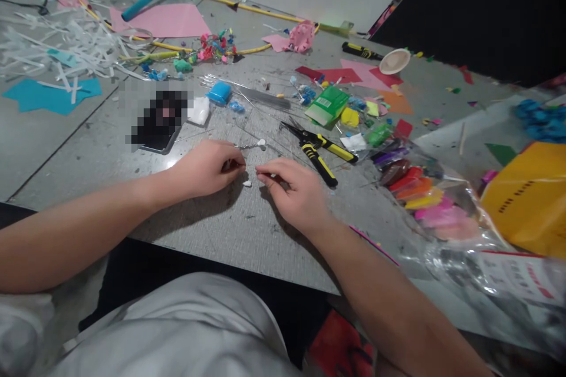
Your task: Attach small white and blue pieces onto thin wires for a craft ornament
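My left hand rests on the grey table with its fingers curled around a thin wire that ends in a small white clay piece. My right hand lies just to the right, thumb and forefinger pinched on something small and pale that I cannot make out. A little white clay bit lies on the table between the two hands.
Yellow-handled pliers lie beside my right hand. A clear bag of coloured clay sticks sits to the right, a yellow bag beyond it. A bundle of wires, blue clay, a green packet and paper scraps lie further back.
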Demonstrator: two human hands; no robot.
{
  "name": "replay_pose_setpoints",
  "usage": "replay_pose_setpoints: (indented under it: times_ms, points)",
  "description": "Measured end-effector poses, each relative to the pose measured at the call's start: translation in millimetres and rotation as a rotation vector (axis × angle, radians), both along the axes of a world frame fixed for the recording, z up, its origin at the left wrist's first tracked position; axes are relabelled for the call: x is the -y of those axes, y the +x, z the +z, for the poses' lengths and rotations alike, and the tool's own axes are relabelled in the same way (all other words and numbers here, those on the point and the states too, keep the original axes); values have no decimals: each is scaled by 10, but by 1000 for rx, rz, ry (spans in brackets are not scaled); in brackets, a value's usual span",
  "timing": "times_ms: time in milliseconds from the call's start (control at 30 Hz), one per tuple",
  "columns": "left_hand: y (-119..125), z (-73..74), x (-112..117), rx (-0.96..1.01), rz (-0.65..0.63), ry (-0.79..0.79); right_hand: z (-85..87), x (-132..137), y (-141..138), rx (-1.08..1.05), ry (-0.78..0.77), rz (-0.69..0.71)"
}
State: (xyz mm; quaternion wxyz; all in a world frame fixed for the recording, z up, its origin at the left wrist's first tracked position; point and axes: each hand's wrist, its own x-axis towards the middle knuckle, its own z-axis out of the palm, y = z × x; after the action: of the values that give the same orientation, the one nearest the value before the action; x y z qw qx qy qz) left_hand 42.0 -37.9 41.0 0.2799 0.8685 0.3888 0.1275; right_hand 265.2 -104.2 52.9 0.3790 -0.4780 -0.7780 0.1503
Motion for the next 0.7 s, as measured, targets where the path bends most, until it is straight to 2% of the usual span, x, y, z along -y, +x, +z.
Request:
replay_pose_setpoints:
  times_ms: [67, 200, 433, 533, 700]
  points:
    - [21, 51, 38, 29, 8, -55, 13, 16, -22, -26, 17, -15]
    - [55, 118, 95, 131, 17, -308, 26, 34, -57, -44, 49, 44]
    - [42, 155, 111, 275, 64, -652, 41, 52, -23, -64, 51, 136]
    - [25, 130, 98, 331, 69, -705, 58, 67, -12, -86, 40, 144]
    - [19, 73, 70, 356, 53, -687, 69, 78, -32, -117, 32, 125]
